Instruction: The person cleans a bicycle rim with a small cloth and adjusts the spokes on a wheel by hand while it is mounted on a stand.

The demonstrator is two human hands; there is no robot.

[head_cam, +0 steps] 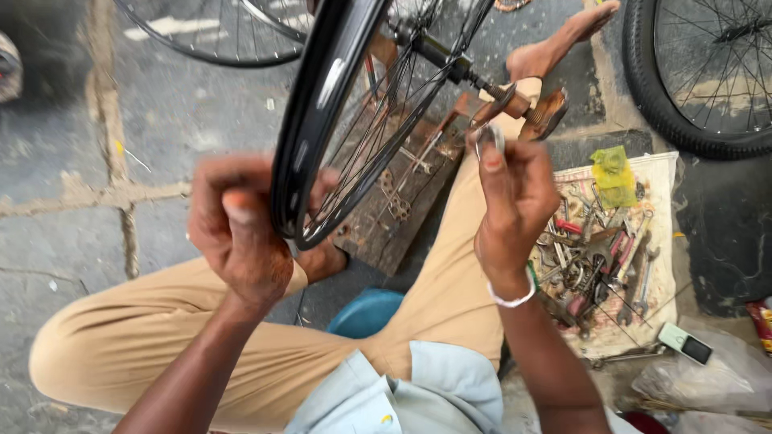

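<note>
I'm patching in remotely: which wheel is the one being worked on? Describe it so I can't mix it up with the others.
Start at the tan trousers of the seated person. Just above the knees stands a black rim, gripped low by the left hand, with the right hand near its axle. Unlike the tyred wheel at top right, it is bare of tyre and held.

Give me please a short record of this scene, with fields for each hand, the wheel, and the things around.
Left hand: grips the black rim of the bicycle wheel, fingers curled around it.
Right hand: raised beside the wheel, pinching a small metal tool near the axle.
Wheel: tilted, spokes visible, held over a wooden board.
Around: pile of wrenches on a cloth, a second tyre at upper right, concrete ground.
</note>
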